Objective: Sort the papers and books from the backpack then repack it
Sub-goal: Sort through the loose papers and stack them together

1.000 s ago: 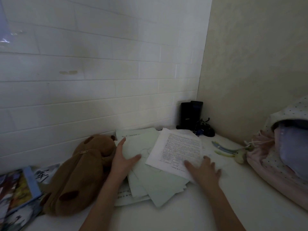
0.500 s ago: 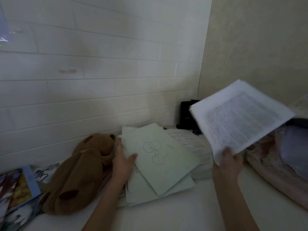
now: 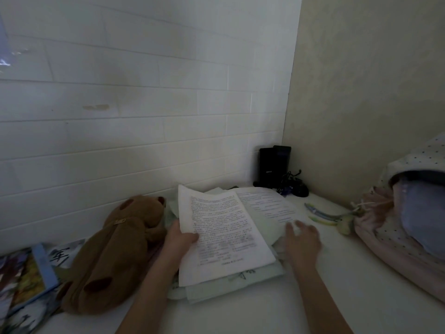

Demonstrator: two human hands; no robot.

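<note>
While the left hand pinches the printed sheet, the right hand lies loose, blurred. The pink backpack gapes, holding something blue.

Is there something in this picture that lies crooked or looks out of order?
Yes. The paper pile is untidy: its sheets are fanned out at different angles, edges not aligned. The left hand pinches the printed top sheet, whose upper left corner lifts off the pile.

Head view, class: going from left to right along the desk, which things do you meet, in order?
Colourful books → brown plush toy → left hand → printed sheets → right hand → pens → pink dotted backpack.
</note>
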